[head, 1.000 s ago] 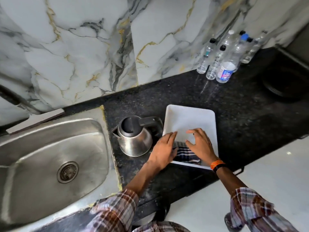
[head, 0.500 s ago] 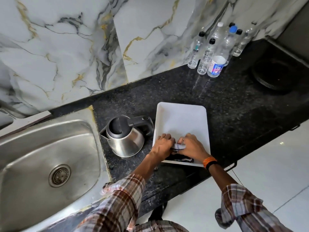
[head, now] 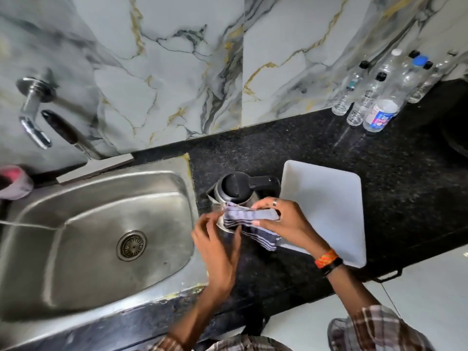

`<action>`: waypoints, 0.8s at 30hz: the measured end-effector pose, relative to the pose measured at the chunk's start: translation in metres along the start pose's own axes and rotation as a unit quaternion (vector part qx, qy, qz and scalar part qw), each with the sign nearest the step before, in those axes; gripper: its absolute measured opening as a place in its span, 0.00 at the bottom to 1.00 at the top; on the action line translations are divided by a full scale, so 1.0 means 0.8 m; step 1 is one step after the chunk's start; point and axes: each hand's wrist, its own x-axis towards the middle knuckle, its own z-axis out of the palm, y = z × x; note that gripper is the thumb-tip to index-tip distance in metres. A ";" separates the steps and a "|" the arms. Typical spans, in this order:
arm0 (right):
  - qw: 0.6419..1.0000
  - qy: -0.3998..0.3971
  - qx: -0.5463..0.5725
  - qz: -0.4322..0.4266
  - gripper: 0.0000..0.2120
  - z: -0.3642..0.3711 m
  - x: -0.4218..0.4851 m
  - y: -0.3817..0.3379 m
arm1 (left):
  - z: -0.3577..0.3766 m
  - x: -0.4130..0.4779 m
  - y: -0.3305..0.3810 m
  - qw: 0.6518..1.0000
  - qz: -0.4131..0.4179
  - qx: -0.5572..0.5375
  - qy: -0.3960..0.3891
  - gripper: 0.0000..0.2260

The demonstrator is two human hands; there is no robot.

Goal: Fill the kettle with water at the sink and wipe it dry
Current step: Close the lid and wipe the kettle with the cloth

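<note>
Kettle (head: 236,191) lid shut, right hand (head: 283,220) gripping cloth (head: 253,221)

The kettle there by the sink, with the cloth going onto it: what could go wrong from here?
1. The kettle stands on the dark counter close to the sink rim; a hard push from the cloth in the right hand might tip or slide it toward the basin.
2. The left hand looks open beside it rather than gripping, so nothing clearly steadies it.
3. The cloth's loose end hangs down and could snag.
</note>
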 end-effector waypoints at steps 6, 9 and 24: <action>0.996 0.088 -0.010 -0.020 0.10 0.051 0.013 -0.022 | 0.053 -0.036 0.016 0.975 -0.170 -0.116 -0.076 0.38; 0.971 0.182 -0.126 -0.092 0.05 0.033 0.028 -0.033 | 0.087 -0.027 0.008 0.973 -0.201 -0.096 -0.066 0.40; 0.950 0.065 -0.299 -0.064 0.19 0.011 0.121 -0.018 | 0.144 -0.019 0.005 0.969 -0.234 -0.074 0.028 0.37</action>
